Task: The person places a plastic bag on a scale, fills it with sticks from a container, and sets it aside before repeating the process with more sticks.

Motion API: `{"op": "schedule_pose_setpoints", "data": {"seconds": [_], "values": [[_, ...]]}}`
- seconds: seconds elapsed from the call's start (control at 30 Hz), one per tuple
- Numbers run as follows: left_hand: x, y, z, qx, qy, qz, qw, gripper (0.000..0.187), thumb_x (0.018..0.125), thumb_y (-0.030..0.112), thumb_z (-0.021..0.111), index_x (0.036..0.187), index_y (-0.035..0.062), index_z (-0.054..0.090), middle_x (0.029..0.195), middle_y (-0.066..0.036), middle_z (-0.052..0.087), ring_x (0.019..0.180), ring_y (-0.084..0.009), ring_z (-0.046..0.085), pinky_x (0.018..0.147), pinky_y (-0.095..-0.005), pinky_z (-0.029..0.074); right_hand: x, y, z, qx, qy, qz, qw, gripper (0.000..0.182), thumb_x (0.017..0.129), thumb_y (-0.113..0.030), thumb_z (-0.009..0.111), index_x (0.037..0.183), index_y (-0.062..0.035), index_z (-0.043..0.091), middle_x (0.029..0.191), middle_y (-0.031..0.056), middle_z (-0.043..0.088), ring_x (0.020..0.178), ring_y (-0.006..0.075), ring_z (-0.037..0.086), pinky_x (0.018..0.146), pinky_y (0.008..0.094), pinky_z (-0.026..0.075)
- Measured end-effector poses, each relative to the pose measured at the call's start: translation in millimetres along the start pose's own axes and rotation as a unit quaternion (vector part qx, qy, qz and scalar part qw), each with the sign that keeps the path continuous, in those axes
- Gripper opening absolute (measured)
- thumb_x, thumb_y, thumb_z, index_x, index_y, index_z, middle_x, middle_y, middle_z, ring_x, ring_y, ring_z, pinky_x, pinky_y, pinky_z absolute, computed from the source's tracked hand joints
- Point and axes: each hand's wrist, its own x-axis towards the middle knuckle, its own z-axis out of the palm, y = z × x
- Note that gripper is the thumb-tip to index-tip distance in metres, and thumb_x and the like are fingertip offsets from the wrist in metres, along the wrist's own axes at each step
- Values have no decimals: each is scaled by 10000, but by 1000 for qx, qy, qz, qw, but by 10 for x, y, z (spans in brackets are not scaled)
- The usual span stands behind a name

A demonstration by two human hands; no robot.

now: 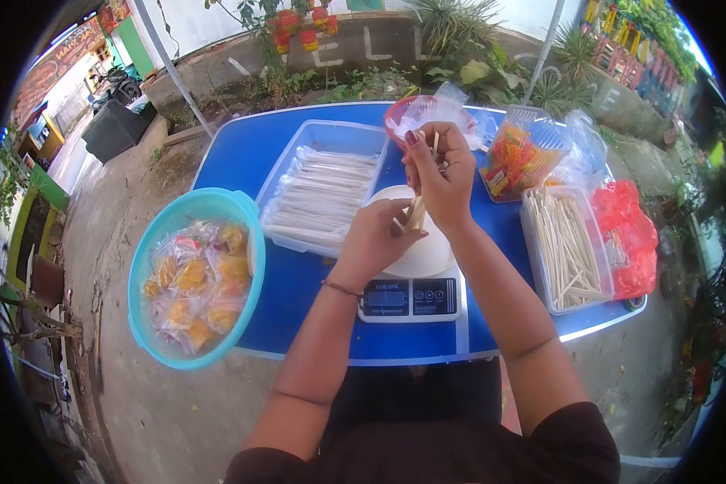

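sticks [416, 211] pinched between left hand [377, 239] and right hand [440, 173], above scale [410, 296]

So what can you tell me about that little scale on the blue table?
The scale is a small white kitchen scale, plastic by the look of it, lying flat near the front edge of the blue table. Its dark front panel has a greyish screen and the word "coconi"; no reading can be made out. A round white platform sits on top. The left hand and right hand hold thin pale sticks just above it, hiding part of the platform; whether they touch it is unclear.
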Motion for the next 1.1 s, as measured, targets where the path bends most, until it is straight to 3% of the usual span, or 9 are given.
{"op": "schedule_pose_setpoints", "data": {"seconds": [0.2, 0.3, 0.43, 0.5, 0.6, 0.7, 0.9, 1.0, 1.1], "values": [[-6, 75, -69, 20, -34, -19, 999, 432, 740, 190, 795, 1096, -16, 664, 869, -159, 691, 686, -245, 690, 669, -330, 546, -10, 19, 75, -12, 17, 15, 1000, 411, 878, -72, 701, 1183, -44, 428, 725, 19, 592, 549, 39, 524, 465, 191, 397], [-13, -27, -16, -13, -4, 18, 1000, 411, 734, 163, 744, 1090, -20, 652, 879, -169, 679, 692, -269, 681, 671, -355, 542, -44, 87, 57, 2, 11, 46, 999, 383, 875, -67, 701, 1168, -34, 457, 715, 25, 600, 530, 38, 521, 443, 199, 390], [-26, -78, -40, -2, -5, 60, 998, 430, 693, 148, 673, 1088, -20, 637, 885, -169, 661, 705, -304, 660, 680, -384, 535, -85, 168, 16, -6, -33, 108, 994, 183, 922, -168, 669, 963, -27, 561, 620, 9, 570, 474, 37, 494, 414, 207, 365], [-21, -109, -35, 37, -18, 45, 998, 446, 672, 151, 658, 1084, -17, 632, 883, -165, 654, 715, -316, 649, 683, -392, 532, -109, 222, -35, -18, -55, 145, 988, 239, 948, -236, 647, 841, -30, 589, 568, -2, 545, 450, 38, 475, 409, 211, 354], [-38, -18, -64, 18, -9, 41, 999, 425, 679, 153, 656, 1068, -13, 625, 881, -156, 653, 722, -317, 646, 681, -392, 529, -91, 149, -44, -43, -50, 137, 988, 272, 989, -234, 581, 833, -11, 584, 570, 4, 529, 447, 48, 459, 414, 204, 352], [-43, -22, -74, -11, -4, 40, 999, 420, 687, 150, 651, 1074, -10, 621, 901, -154, 646, 764, -320, 646, 696, -391, 527, -63, 74, -64, -58, -73, 114, 989, 270, 982, -252, 598, 855, -14, 587, 583, 2, 544, 449, 45, 457, 413, 202, 352], [-25, -59, -51, 14, 35, 100, 994, 642, 702, 118, 677, 1303, -2, 491, 1147, -183, 599, 1031, -321, 611, 871, -386, 504, -155, 130, -5, -47, -63, 91, 993, 270, 980, -255, 602, 843, -23, 583, 622, 13, 578, 508, 39, 502, 459, 200, 380], [17, -239, 226, -228, 42, 101, 967, 688, 812, 26, 666, 1423, 3, 351, 1283, -129, 534, 1157, -230, 559, 964, -346, 451, -159, 102, -89, -34, -70, 140, 987, 263, 985, -253, 593, 863, -21, 580, 678, 26, 601, 557, 49, 528, 498, 205, 406], [6, -203, 321, -348, -26, 47, 936, 557, 905, -17, 606, 1395, 8, 342, 1323, -97, 490, 1192, -193, 521, 997, -343, 426, -133, 95, -120, -1, -95, 117, 989, 265, 991, -254, 581, 867, -20, 582, 687, 29, 605, 563, 60, 522, 521, 218, 420]]}}
